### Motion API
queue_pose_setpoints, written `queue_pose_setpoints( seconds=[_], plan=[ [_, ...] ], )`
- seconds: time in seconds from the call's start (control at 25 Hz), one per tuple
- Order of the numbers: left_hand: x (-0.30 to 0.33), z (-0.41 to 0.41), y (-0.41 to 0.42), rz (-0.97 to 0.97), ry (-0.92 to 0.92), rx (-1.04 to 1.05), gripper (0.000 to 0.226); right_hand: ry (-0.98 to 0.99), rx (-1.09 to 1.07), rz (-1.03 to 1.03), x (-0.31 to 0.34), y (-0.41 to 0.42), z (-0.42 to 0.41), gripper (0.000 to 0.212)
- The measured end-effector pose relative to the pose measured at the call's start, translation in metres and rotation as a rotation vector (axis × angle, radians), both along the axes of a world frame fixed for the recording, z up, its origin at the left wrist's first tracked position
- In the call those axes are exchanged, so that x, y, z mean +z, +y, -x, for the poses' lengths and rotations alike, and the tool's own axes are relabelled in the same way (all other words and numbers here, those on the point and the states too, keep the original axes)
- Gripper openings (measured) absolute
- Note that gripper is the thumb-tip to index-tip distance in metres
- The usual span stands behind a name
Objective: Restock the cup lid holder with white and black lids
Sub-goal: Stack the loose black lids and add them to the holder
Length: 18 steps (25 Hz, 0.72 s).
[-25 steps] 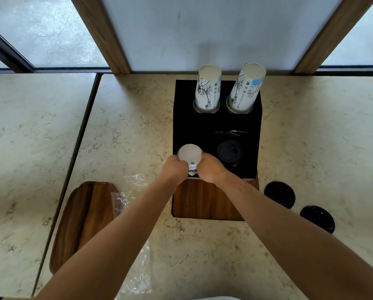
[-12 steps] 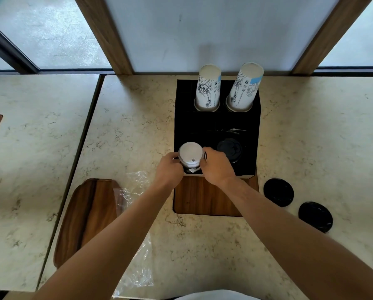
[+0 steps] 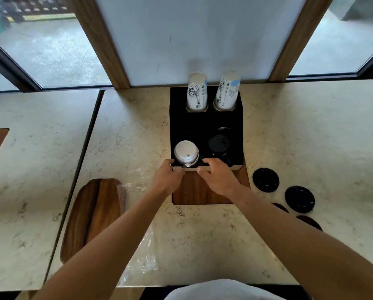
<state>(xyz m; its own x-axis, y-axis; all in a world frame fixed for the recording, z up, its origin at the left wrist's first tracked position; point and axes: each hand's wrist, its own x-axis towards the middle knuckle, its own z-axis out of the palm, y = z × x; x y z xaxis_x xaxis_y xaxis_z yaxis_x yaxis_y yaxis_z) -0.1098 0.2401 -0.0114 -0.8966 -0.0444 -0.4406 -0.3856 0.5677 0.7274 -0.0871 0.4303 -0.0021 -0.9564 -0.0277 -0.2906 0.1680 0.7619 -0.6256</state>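
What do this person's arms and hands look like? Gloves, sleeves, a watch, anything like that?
Both arms are bare from the bottom edge of the picture to the fingertips. The left hand and right hand wear no gloves, and no watch, ring or bracelet shows. No sleeves are visible. A bit of white clothing shows at the bottom edge.

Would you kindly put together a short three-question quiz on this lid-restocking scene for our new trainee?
1. True or false: the white lids sit in the front left slot of the holder.
2. Which stack is beside them on the right? A) black lids B) paper cups C) napkins
3. Fill in: the loose black lids lie on the counter to the holder's ____.

Key:
1. True.
2. A; the cups stand in the back row.
3. Right. Neither the left hand nor the right hand is holding one.
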Motion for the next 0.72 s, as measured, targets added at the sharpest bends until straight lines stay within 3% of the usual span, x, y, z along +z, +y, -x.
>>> queue_pose_setpoints(
  seconds=[0.16, 0.32, 0.52, 0.72],
  plan=[
    [0.005, -0.015, 0.004, 0.046, 0.016, -0.065, 0.052, -0.001, -0.059, -0.020, -0.001, 0.004, -0.024, 0.056],
    [0.006, -0.024, 0.026, 0.041, -0.028, -0.182, 0.017, 0.020, -0.185, -0.042, 0.000, 0.019, -0.057, 0.050],
    [-0.006, -0.038, 0.073, 0.015, -0.061, -0.358, 0.043, -0.038, -0.329, -0.123, -0.004, 0.060, -0.110, 0.045],
    [-0.015, -0.057, 0.124, -0.012, -0.181, -0.440, 0.044, -0.081, -0.433, -0.199, -0.013, 0.114, -0.151, 0.051]
  ],
)
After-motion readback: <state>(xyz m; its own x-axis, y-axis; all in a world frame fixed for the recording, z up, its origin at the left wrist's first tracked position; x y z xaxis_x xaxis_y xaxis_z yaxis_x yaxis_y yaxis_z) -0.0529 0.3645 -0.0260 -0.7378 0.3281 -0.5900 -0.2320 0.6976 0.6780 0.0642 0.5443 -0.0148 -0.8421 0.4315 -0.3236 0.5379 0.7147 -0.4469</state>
